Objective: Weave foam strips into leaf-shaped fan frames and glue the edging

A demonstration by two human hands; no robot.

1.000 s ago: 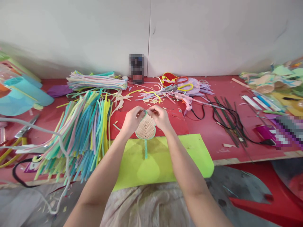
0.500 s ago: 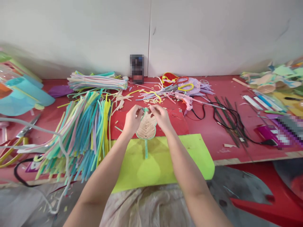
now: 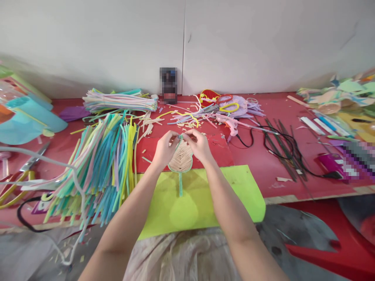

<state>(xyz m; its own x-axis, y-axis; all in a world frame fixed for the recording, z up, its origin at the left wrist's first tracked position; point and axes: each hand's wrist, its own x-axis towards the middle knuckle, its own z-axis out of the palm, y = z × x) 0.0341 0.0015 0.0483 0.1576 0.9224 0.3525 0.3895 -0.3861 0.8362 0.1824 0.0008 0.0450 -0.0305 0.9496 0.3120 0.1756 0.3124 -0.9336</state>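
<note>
A leaf-shaped craft piece (image 3: 181, 157) with cream ribs, a mint-green edging and a green stem lies with its tip away from me. Its stem end reaches over a lime-green sheet (image 3: 231, 195), while the ribbed part is over a red board (image 3: 216, 154). At the far tip, my left hand (image 3: 166, 146) pinches the green edging with thumb and finger. Opposite it, my right hand (image 3: 197, 143) pinches the same tip, fingertips almost touching the left ones. The exact pinch points are partly hidden by the fingers.
Left lies a big bundle of pastel pipe cleaners (image 3: 102, 164), with scissors (image 3: 26, 171) beyond it. A pink glue gun (image 3: 232, 125) lies behind on the right, its black cord (image 3: 295, 152) looping across dark sticks. A phone (image 3: 168, 86) leans on the wall.
My hands stay at the leaf's tip; the fingers have closed in slightly, covering more of the green end. The camera view has shifted a little.
</note>
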